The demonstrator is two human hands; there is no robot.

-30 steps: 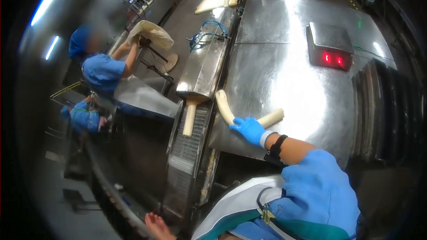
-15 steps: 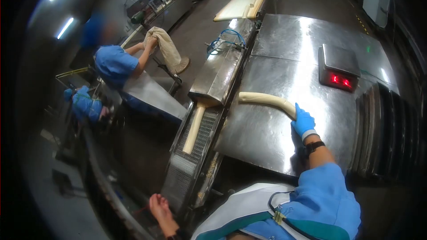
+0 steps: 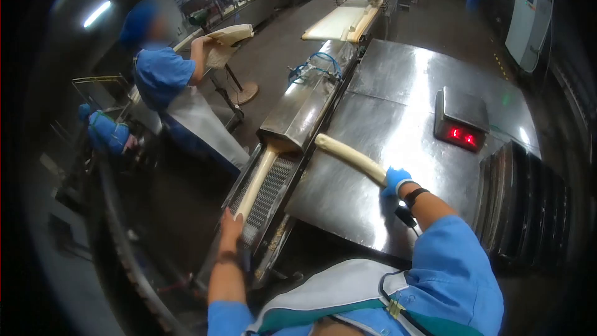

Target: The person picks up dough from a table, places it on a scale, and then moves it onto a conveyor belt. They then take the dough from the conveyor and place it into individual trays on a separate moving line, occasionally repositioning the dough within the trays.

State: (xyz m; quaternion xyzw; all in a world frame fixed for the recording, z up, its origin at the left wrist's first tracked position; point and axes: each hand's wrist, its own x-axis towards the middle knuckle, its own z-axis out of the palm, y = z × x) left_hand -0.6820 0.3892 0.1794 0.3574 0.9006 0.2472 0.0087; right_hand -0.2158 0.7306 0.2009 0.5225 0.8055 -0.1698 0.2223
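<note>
A long pale dough roll (image 3: 255,188) comes out of the metal housing and lies along the mesh conveyor belt (image 3: 278,183). My bare left hand (image 3: 231,226) is at its near end, with fingers and thumb closed about the tip. On the steel table, a second dough roll (image 3: 351,157) lies at a slant. Its near end is in the grip of my blue-gloved right hand (image 3: 397,180). Just below that hand shows a black-handled tool (image 3: 406,216).
A scale (image 3: 461,118) with red digits stands on the steel table (image 3: 348,202). Stacked dark trays (image 3: 522,205) are at the right. The metal housing (image 3: 305,109) covers the conveyor ahead. A co-worker (image 3: 163,81) handles cloth at the left.
My left hand has moved up and forward to the end of the conveyor dough. My right hand has drawn the table dough roll nearer and left. The co-worker has lifted the cloth.
</note>
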